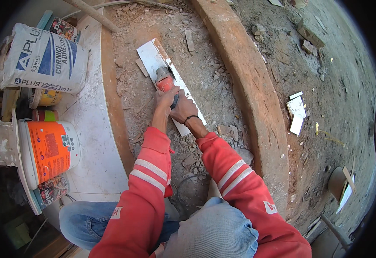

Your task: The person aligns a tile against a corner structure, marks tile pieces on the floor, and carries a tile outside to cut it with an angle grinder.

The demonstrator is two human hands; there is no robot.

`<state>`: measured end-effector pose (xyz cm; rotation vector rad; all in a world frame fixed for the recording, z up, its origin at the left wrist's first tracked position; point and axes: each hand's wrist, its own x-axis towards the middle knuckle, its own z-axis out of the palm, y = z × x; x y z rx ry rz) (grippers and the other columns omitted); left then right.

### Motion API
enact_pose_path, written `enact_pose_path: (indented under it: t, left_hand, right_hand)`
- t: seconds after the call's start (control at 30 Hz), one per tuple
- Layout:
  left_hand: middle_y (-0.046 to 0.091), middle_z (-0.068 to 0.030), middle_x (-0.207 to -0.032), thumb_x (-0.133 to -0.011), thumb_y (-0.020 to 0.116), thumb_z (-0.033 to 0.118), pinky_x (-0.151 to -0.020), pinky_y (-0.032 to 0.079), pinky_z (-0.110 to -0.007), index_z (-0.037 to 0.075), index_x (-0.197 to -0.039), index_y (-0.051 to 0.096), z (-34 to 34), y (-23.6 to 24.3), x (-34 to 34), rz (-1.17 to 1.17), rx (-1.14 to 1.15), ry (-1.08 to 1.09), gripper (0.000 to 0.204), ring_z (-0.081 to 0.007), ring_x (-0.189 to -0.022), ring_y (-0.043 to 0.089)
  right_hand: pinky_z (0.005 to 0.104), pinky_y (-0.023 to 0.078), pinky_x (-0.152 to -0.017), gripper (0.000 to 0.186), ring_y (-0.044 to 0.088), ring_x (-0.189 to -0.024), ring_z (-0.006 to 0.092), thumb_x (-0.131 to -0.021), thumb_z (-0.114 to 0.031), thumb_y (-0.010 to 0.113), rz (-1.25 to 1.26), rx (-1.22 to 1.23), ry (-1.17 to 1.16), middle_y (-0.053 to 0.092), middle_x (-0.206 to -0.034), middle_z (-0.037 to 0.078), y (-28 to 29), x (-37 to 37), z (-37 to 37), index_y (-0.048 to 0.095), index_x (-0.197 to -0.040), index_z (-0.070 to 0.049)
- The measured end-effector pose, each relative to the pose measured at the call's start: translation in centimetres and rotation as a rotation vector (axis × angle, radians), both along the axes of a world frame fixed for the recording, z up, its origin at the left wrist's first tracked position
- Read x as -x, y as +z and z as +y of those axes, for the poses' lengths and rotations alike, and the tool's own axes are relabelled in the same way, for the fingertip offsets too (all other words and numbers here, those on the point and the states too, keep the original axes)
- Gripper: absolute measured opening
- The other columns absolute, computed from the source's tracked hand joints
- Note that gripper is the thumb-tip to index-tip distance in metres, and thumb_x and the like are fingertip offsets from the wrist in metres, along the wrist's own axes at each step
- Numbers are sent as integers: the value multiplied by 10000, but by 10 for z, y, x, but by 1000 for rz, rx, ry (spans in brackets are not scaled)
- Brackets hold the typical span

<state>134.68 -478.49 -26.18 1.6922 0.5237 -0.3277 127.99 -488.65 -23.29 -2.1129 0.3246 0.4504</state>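
Note:
A red angle grinder [165,82] with a dark rear end lies over a long white tile strip [149,54], its metal head toward the far end. My left hand [164,102] is closed around the left side of the grinder's body. With a dark band on its wrist, my right hand [185,109] grips the rear part of the tool. The tile strip rests at a slant on the rubble-strewn ground, one long edge showing brown. Whether the grinder's disc touches the tile is hard to make out.
On the left, a white ledge [94,150] carries a bag of adhesive [52,58], an orange-and-white bucket [50,148] and smaller tubs. A raised earthen curb [256,94] curves along the right. Beyond it lie white tile pieces [296,109] and a broken block [310,34].

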Motion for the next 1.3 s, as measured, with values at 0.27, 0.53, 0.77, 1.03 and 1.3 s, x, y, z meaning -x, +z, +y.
enact_pose_path:
  t: [0.27,0.53,0.77,1.03,1.3]
  left_hand:
    - [737,-101,-907,-768,906,226,-653,549,-369,-43,-927,748,-8,5,33,27,-91,16,350,-185,-740,685]
    - [728,-114,-896,-767,906,235,-647,545,-369,-43,-927,742,-10,2,55,-2,-76,20,360,-191,-744,681]
    - [739,-161,-977,-771,900,278,-717,571,-387,-55,-958,729,-10,-7,64,27,-166,32,419,-235,-822,712]
    - [742,-148,-989,-762,912,274,-719,567,-395,-37,-991,732,-25,7,86,78,-113,3,427,-227,-818,705]
    - [731,-113,-907,-774,897,238,-676,550,-392,-13,-953,735,-17,6,102,-1,-94,19,348,-208,-748,682]
  right_hand:
    - [562,576,-852,965,729,-998,499,-748,-590,815,5,9,-2,728,-1090,301,2,31,-6,391,-1434,-59]
    - [581,576,-809,883,725,-960,517,-780,-541,807,-13,16,-25,734,-1034,305,5,52,-6,395,-1393,-56]
    - [591,576,-821,880,721,-973,523,-775,-532,822,-17,-3,-22,729,-1039,316,5,63,-10,400,-1368,-38]
    - [592,569,-809,933,711,-975,537,-777,-566,812,-31,-18,-46,728,-1025,345,-8,83,-21,416,-1411,-7]
    - [593,563,-808,895,702,-961,557,-789,-543,813,-46,-47,-34,724,-1003,354,1,96,-15,418,-1381,-2]
